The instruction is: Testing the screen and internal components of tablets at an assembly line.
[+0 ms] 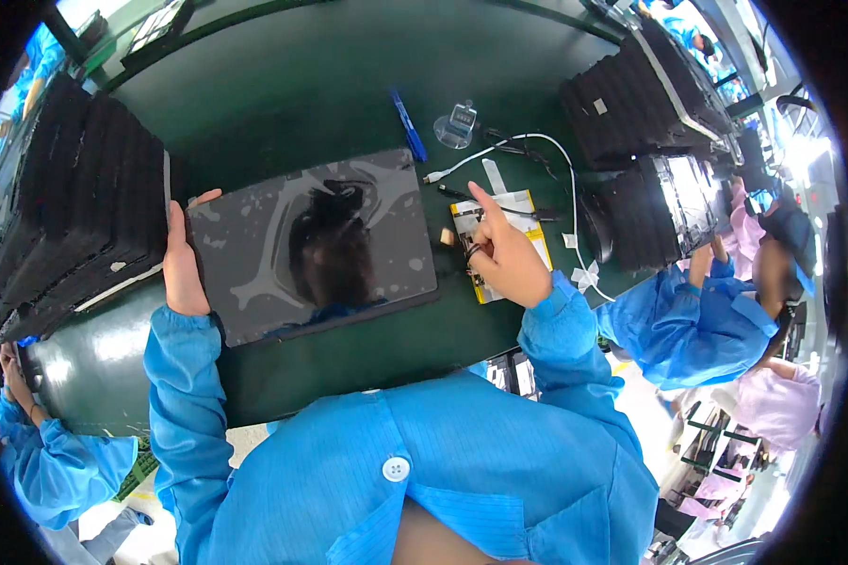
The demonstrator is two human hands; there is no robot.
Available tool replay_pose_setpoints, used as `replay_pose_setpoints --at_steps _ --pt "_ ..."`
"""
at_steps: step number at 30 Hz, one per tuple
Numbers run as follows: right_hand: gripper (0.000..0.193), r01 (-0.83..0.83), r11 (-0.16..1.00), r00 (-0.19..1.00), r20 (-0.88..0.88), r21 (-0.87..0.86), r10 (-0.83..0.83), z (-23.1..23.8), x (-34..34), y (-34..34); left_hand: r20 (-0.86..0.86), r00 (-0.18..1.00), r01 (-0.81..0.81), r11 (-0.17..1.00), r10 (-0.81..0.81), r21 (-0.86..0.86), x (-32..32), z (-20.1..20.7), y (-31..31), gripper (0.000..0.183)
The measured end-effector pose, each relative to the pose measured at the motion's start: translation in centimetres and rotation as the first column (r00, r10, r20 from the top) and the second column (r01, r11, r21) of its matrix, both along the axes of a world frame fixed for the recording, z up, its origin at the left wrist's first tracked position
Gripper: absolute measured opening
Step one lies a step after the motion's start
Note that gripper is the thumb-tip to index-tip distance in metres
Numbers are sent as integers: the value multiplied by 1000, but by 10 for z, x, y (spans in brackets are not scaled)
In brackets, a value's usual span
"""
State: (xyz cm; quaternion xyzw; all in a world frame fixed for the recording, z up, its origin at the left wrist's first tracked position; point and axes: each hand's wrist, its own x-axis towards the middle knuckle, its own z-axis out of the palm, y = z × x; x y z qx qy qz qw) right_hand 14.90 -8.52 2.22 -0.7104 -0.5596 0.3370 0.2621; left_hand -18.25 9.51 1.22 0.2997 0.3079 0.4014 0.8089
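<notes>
My left hand [187, 268] grips the left edge of a black tablet [283, 254], fingertips showing at its upper left corner. The tablet's glossy screen carries a film with pale bubbles and streaks. My right hand [507, 252] is over a flat silver battery pack [528, 202] with yellow edges. Its index finger points away from me; the other fingers curl around a thin dark thing I cannot make out. By that index finger lies a black cable plug [454, 193]. A white cable [563, 149] curves around the battery, its plug near the tablet.
Stacks of black padded slabs stand at the left [75, 188] and right [622, 99]. A shorter dark stack [636, 217] is nearer on the right. A blue pen [408, 127] and a small clear gadget [457, 124] lie beyond the tablet. Co-workers in blue flank the green table [283, 71].
</notes>
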Motion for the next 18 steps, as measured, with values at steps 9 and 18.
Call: replay_pose_setpoints --at_steps 9,18 --pt "73 2 999 948 319 33 -12 -3 -15 14 3 1000 4 1000 -4 23 -2 -4 4 45" --pt "76 87 996 903 420 16 -86 8 -13 9 -440 785 -98 789 436 607 -20 39 -48 40"
